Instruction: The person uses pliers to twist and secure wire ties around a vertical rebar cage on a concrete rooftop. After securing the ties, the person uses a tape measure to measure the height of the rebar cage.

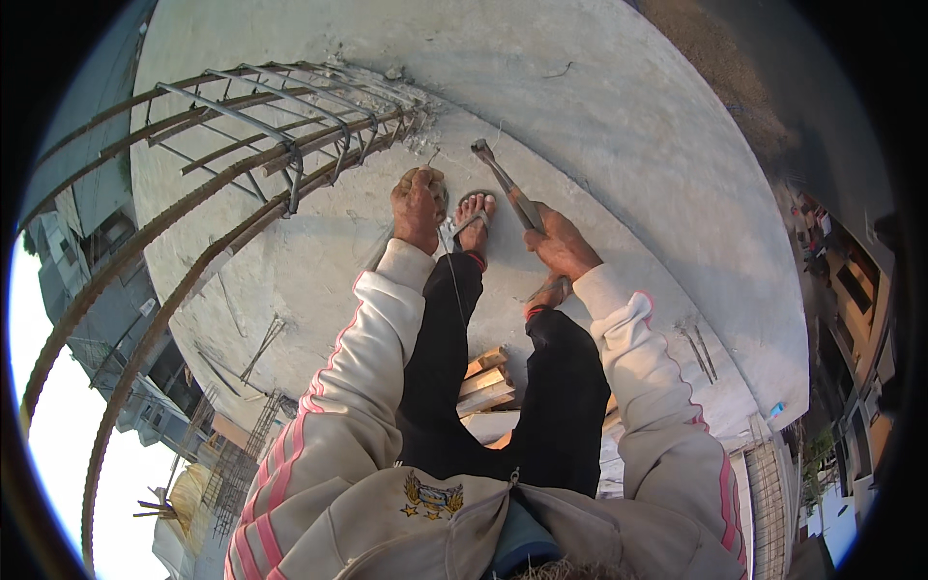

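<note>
My right hand (561,242) is closed around the handles of a pair of pincers (505,179), whose metal head points up and to the left, away from me. My left hand (418,208) is a closed fist, just left of my sandalled left foot (474,220). A short end of thin wire (433,158) sticks out above that fist, and a fine strand trails below it along my trouser leg. Beyond my left hand stands a column cage of ribbed steel bars (300,150) bound with square stirrups. The pincers and the cage are apart.
Long bars (145,246) of the cage curve toward me on the left. Wood blocks (486,382) lie between my legs. Short rods (703,353) poke up from the concrete slab (619,126) at right. The slab's edge drops off beyond, with buildings below.
</note>
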A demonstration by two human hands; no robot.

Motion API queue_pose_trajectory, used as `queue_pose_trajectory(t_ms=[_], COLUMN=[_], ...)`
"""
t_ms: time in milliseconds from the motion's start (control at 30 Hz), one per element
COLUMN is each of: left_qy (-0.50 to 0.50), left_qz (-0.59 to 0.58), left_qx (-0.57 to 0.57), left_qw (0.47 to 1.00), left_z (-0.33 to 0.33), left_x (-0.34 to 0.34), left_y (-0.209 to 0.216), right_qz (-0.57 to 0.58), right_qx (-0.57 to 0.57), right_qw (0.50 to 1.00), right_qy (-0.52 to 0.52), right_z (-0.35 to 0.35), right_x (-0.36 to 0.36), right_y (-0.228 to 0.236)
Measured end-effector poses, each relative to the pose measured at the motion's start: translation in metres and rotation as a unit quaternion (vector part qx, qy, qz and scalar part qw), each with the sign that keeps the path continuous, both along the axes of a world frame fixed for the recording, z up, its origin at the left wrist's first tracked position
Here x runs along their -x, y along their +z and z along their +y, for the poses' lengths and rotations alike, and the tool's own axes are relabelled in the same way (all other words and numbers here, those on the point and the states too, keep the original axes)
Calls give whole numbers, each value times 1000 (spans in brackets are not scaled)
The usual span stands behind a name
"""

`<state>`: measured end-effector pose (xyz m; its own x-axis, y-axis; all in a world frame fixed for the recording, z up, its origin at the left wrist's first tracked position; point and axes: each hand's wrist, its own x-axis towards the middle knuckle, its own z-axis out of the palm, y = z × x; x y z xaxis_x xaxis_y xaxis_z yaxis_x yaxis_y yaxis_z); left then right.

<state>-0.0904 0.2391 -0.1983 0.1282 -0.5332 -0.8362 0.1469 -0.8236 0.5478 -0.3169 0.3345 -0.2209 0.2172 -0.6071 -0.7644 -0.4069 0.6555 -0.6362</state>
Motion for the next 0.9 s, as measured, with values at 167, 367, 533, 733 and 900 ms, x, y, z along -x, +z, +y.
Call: queue_pose_trajectory(t_ms=[167, 367, 533, 733, 900], left_qy=[51, -2, -3, 3, -53], left_qz=[98, 98, 116, 126, 65], left_qx=[37, 83, 173, 235, 199], left_qw=[993, 992, 978, 964, 976], left_z=[-19, -19, -34, -54, -19], left_x=[-3, 9, 29, -3, -34], left_y=[-78, -185, -207, -203, -193], right_qz=[290, 311, 10, -98, -53], right_qx=[182, 325, 345, 296, 334], right_qw=[923, 873, 938, 950, 940], right_qy=[179, 191, 46, 32, 44], right_z=[-21, -50, -97, -150, -144], right_x=[52, 57, -26, -49, -52], right_y=[-127, -239, -216, -192, -185])
